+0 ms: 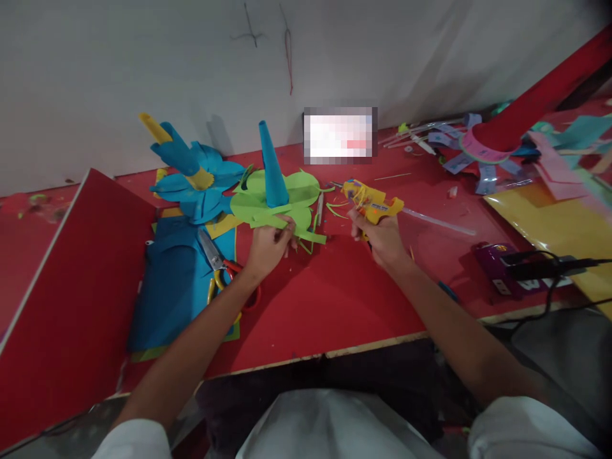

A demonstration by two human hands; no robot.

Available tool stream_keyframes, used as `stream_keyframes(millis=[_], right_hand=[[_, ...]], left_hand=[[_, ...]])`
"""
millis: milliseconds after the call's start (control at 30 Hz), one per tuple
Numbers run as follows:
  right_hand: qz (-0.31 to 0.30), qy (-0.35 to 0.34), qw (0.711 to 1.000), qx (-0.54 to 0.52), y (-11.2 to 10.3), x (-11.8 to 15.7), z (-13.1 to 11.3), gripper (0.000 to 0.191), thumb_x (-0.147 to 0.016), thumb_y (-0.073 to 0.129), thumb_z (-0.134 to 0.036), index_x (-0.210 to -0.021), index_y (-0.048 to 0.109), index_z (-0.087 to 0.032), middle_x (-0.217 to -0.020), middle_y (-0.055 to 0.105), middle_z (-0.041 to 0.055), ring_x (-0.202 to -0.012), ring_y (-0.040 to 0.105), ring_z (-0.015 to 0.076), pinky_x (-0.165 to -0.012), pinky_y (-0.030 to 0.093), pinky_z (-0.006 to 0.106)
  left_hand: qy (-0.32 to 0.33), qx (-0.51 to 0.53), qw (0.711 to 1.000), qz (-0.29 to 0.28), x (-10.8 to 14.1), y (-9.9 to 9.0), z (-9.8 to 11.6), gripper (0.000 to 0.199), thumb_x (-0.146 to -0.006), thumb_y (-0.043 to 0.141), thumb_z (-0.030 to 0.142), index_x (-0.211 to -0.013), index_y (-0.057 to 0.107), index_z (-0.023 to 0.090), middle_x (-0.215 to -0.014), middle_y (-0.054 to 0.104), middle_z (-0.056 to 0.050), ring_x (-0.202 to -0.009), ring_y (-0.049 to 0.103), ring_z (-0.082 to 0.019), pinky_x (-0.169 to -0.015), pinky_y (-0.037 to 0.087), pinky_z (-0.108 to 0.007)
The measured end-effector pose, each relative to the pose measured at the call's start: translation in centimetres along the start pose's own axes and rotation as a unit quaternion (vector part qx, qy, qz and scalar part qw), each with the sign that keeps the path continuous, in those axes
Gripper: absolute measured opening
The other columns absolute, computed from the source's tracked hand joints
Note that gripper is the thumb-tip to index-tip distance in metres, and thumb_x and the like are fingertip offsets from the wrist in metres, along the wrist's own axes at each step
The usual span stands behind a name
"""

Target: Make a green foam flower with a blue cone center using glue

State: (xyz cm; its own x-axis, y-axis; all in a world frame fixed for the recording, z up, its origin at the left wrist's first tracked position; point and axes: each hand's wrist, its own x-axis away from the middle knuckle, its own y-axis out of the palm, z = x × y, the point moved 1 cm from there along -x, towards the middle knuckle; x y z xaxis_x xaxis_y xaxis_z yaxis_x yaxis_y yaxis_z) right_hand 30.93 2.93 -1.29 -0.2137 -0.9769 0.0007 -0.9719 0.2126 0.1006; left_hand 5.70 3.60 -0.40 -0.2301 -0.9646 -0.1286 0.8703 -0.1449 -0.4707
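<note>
My left hand [273,245] pinches the near edge of a green paper flower [301,191], at the middle of the red table. A blue paper cone [271,167] stands upright on the flower's centre. To the right, my right hand [380,236] is wrapped round a yellow glue gun [373,201], whose nozzle points left toward the flower. A clear glue stick [440,221] sticks out of the gun's back. Left of the green flower lies a finished-looking blue paper flower [198,182] with a blue and yellow rolled centre.
Scissors [210,248] lie on blue paper sheets [167,287] at the left, beside a red panel [81,306]. A blurred bright screen [339,135] leans on the wall. At the right are a purple box [497,271] with black cables, yellow sheets [540,223] and a red tube [540,95].
</note>
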Motion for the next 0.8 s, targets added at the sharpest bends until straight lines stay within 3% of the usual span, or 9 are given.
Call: stream_keyframes(millis=[67, 133, 200, 333, 400, 467, 600, 667, 800], right_hand=[[-0.021, 0.006, 1.000, 0.021, -0.1, -0.2, 0.2, 0.039, -0.070, 0.089, -0.052, -0.074, 0.064, -0.022, -0.057, 0.059, -0.0040, -0.047, 0.050, 0.0105, -0.047, 0.046, 0.027], [-0.039, -0.003, 0.998, 0.055, -0.3, -0.5, 0.4, 0.037, -0.067, 0.091, -0.049, -0.075, 0.066, -0.022, -0.063, 0.064, -0.0021, -0.052, 0.055, 0.0120, -0.051, 0.049, 0.028], [-0.049, -0.022, 0.995, 0.086, -0.5, -0.6, 0.4, 0.035, -0.064, 0.091, -0.046, -0.078, 0.069, -0.022, -0.071, 0.069, 0.0003, -0.062, 0.062, 0.0156, -0.057, 0.053, 0.030], [-0.026, -0.034, 0.993, 0.108, -0.8, -0.9, 0.5, 0.035, -0.064, 0.090, -0.047, -0.078, 0.068, -0.023, -0.072, 0.069, 0.0017, -0.069, 0.066, 0.0194, -0.060, 0.055, 0.032], [0.008, -0.021, 0.995, 0.101, -1.0, -1.1, 0.6, 0.037, -0.066, 0.089, -0.051, -0.074, 0.064, -0.024, -0.063, 0.063, -0.0006, -0.059, 0.060, 0.0165, -0.052, 0.050, 0.030], [0.036, -0.012, 0.995, 0.089, -1.2, -1.4, 0.8, 0.041, -0.068, 0.088, -0.055, -0.071, 0.061, -0.024, -0.057, 0.057, -0.0029, -0.050, 0.051, 0.0129, -0.046, 0.043, 0.028], [0.044, -0.010, 0.997, 0.068, -1.1, -1.8, 1.0, 0.047, -0.066, 0.089, -0.062, -0.068, 0.061, -0.024, -0.054, 0.055, -0.0045, -0.045, 0.045, 0.0100, -0.044, 0.040, 0.027], [0.045, -0.005, 0.997, 0.061, -1.0, -1.7, 1.0, 0.049, -0.063, 0.090, -0.063, -0.069, 0.062, -0.023, -0.056, 0.057, -0.0040, -0.045, 0.045, 0.0095, -0.043, 0.041, 0.026], [0.048, 0.006, 0.997, 0.065, -0.7, -1.6, 1.0, 0.049, -0.061, 0.091, -0.062, -0.066, 0.061, -0.024, -0.053, 0.056, -0.0039, -0.044, 0.044, 0.0101, -0.041, 0.040, 0.027]], left_hand=[[0.031, -0.101, 0.994, -0.004, 0.0, -0.2, 0.0, 0.033, -0.099, 0.055, 0.029, -0.069, 0.066, 0.019, -0.049, 0.059, 0.000, -0.051, 0.060, -0.014, -0.058, 0.045, -0.026], [0.037, -0.166, 0.985, 0.026, 0.0, -0.6, 0.0, 0.015, -0.091, 0.058, 0.019, -0.086, 0.072, 0.020, -0.056, 0.062, 0.001, -0.054, 0.060, -0.016, -0.059, 0.042, -0.028], [0.027, -0.196, 0.978, 0.061, 0.1, -1.0, 0.0, 0.019, -0.086, 0.060, 0.014, -0.099, 0.072, 0.021, -0.058, 0.062, 0.002, -0.054, 0.058, -0.017, -0.058, 0.038, -0.029], [-0.009, -0.004, 0.997, 0.074, -0.2, -1.6, 0.0, 0.011, -0.093, 0.064, 0.030, -0.089, 0.065, 0.021, -0.056, 0.058, 0.002, -0.050, 0.053, -0.014, -0.052, 0.036, -0.026], [-0.048, 0.130, 0.990, 0.020, -0.2, -1.6, 0.3, 0.033, -0.098, 0.062, 0.047, -0.079, 0.059, 0.020, -0.051, 0.054, 0.003, -0.041, 0.042, -0.010, -0.044, 0.029, -0.025], [-0.071, 0.202, 0.974, -0.080, 0.0, -1.3, 0.7, 0.041, -0.098, 0.061, 0.056, -0.078, 0.056, 0.020, -0.053, 0.056, 0.002, -0.038, 0.037, -0.008, -0.040, 0.026, -0.024], [-0.049, 0.174, 0.948, -0.260, 1.1, -0.4, 1.1, 0.034, -0.099, 0.060, 0.053, -0.089, 0.056, 0.021, -0.064, 0.062, 0.001, -0.046, 0.055, -0.011, -0.045, 0.040, -0.023], [-0.012, 0.111, 0.964, -0.243, 1.4, 0.1, 0.9, 0.028, -0.102, 0.056, 0.047, -0.091, 0.055, 0.021, -0.071, 0.063, 0.001, -0.056, 0.061, -0.012, -0.055, 0.048, -0.025], [0.075, 0.018, 0.993, -0.091, 0.8, 0.1, 0.3, 0.019, -0.102, 0.051, 0.036, -0.091, 0.051, 0.021, -0.100, 0.071, -0.006, -0.085, 0.065, -0.016, -0.081, 0.053, -0.031]])
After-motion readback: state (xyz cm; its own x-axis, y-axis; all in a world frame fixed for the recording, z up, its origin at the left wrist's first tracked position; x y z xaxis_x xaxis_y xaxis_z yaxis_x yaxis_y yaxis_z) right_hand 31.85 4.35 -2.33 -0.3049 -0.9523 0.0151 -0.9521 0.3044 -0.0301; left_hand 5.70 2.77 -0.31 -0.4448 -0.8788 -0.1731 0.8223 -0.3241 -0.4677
